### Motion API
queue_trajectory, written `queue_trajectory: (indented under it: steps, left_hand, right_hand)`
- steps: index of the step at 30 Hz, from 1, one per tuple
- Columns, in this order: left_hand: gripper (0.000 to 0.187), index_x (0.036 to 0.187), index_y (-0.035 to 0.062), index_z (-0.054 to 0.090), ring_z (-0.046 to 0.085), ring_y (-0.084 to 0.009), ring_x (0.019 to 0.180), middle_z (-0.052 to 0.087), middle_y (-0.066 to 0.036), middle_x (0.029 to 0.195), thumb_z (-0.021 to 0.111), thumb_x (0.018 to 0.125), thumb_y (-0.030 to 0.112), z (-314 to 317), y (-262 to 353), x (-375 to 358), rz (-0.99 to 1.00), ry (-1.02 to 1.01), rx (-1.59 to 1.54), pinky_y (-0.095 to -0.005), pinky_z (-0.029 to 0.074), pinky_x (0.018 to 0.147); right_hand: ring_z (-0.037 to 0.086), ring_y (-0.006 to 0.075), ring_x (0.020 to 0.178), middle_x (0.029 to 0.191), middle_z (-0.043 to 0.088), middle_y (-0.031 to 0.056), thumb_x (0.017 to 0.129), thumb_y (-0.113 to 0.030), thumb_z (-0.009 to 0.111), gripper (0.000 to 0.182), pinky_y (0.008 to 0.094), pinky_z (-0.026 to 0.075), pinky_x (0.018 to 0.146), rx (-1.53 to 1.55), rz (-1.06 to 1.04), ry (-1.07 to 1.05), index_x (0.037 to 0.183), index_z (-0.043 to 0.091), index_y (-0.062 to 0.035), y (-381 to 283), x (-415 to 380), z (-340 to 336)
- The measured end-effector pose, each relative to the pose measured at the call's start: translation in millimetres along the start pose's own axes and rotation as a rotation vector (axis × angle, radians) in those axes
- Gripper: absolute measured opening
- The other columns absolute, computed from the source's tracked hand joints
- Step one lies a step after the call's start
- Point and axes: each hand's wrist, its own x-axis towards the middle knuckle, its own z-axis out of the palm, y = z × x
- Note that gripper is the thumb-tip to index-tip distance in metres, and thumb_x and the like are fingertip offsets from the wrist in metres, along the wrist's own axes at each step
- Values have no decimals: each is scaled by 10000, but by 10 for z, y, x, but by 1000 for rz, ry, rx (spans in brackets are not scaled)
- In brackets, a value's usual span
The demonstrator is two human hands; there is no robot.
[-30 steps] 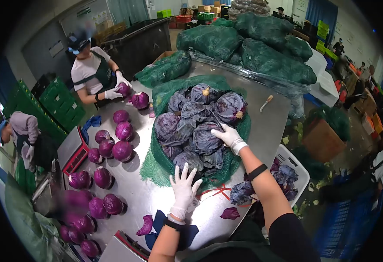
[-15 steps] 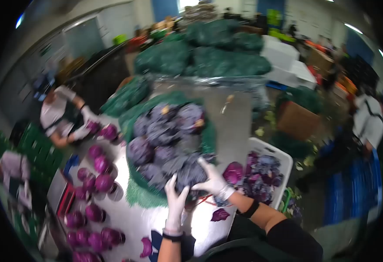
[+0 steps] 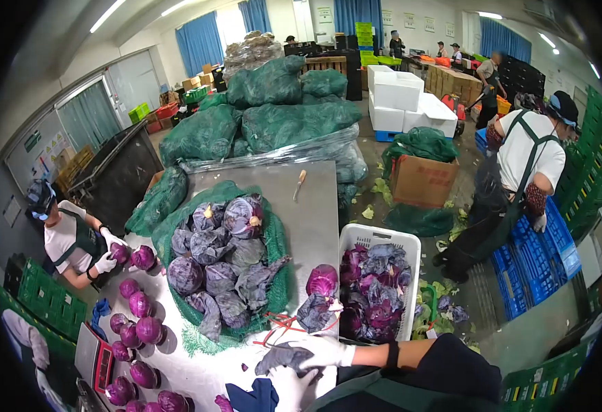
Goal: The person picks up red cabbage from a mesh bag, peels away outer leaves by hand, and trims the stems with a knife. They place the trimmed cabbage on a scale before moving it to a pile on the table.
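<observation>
A dull purple red cabbage (image 3: pixel 280 359) with its loose outer leaves is at the near edge of the metal table, held between both hands. My left hand (image 3: pixel 291 386), in a white glove, presses on its near side. Across its right side lies my right hand (image 3: pixel 327 350), also gloved, with the fingers curved over the leaves. Just beyond, a green net bag (image 3: pixel 280 257) stands open, full of unpeeled red cabbages (image 3: pixel 220 279). A shiny cabbage (image 3: pixel 322 280) and a dark leafy piece (image 3: pixel 317 312) sit right of the bag, near red cord (image 3: pixel 277 321).
A white crate (image 3: pixel 415 264) of stripped leaves stands at the right. Shiny peeled cabbages (image 3: pixel 150 330) line the table's left side near a red-framed scale (image 3: pixel 102 367). A knife (image 3: pixel 299 185) lies farther back. Co-workers stand left (image 3: pixel 67 237) and right (image 3: pixel 531 154).
Both hands have brought the cabbage from the net bag back toward my body, down to the table's near edge. My view has tilted up and swung right.
</observation>
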Motion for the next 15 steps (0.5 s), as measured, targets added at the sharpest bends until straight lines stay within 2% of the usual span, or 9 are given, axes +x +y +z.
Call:
queue_trajectory:
  steps: [1, 2, 4, 5, 6, 7, 8, 10, 15]
  left_hand:
    - [825, 1193, 72, 552, 573, -387, 933, 613, -230, 916, 765, 579, 580, -137, 55, 76, 95, 58, -77, -536, 372, 902]
    - [853, 1199, 61, 536, 601, -373, 886, 620, -220, 967, 771, 567, 584, -278, 140, 115, 88, 53, -132, -533, 386, 903]
    - [900, 1226, 41, 498, 570, -405, 972, 603, -249, 1011, 767, 567, 592, -64, 33, 246, 86, 96, -302, -521, 409, 893]
    - [957, 1292, 48, 435, 527, -446, 1030, 543, -271, 1139, 763, 575, 590, 73, 16, 267, -15, 155, -38, -503, 428, 890]
    - [1006, 1345, 40, 369, 482, -473, 1081, 446, -283, 1273, 746, 596, 596, -69, 87, 284, 31, 215, -231, -502, 426, 900]
    - [1006, 1359, 42, 351, 481, -469, 1083, 418, -282, 1303, 736, 611, 594, -41, 118, 282, 14, 217, -176, -503, 424, 905]
    - [1006, 1374, 45, 333, 481, -465, 1086, 389, -282, 1334, 726, 627, 593, -10, 146, 276, -5, 218, -120, -504, 422, 910]
    - [967, 1367, 47, 348, 444, -472, 1131, 379, -287, 1342, 714, 652, 586, -55, 224, 225, -53, 165, -176, -510, 396, 942]
    - [901, 1357, 60, 384, 372, -463, 1219, 375, -282, 1342, 719, 676, 544, 36, 211, 49, 21, 304, -203, -514, 338, 1006]
  right_hand:
    - [630, 282, 959, 1151, 601, 148, 771, -417, 630, 610, 370, 503, 821, -3, -63, 52, 1288, 505, -117, 42, 75, 35]
    - [639, 285, 915, 1126, 612, 131, 807, -332, 578, 506, 372, 515, 774, -45, -158, 122, 1270, 519, -137, 200, 171, 181]
    - [643, 311, 861, 1050, 636, 143, 811, -265, 561, 435, 407, 516, 720, -108, -90, 92, 1230, 545, -147, 245, 306, 86]
    - [640, 326, 841, 1004, 642, 157, 804, -249, 562, 423, 419, 513, 705, -62, -35, 140, 1214, 552, -147, 318, 386, 50]
    - [637, 341, 820, 957, 647, 171, 796, -234, 564, 411, 431, 510, 691, -18, 21, 186, 1198, 559, -146, 384, 451, 27]
    - [634, 359, 788, 887, 648, 181, 792, -230, 571, 367, 435, 506, 684, 0, 82, 260, 1142, 575, -121, 387, 488, 1]
    - [625, 371, 728, 788, 634, 166, 774, -194, 547, 350, 469, 484, 625, -20, 31, 405, 1123, 554, -178, 488, 539, 79]
    - [621, 379, 713, 771, 629, 174, 778, -200, 547, 319, 477, 476, 620, -28, 144, 371, 1094, 556, -156, 482, 526, 4]
    - [613, 388, 697, 755, 618, 201, 807, -253, 566, 274, 471, 479, 631, 0, 334, 410, 1020, 514, -88, 890, 375, 179]
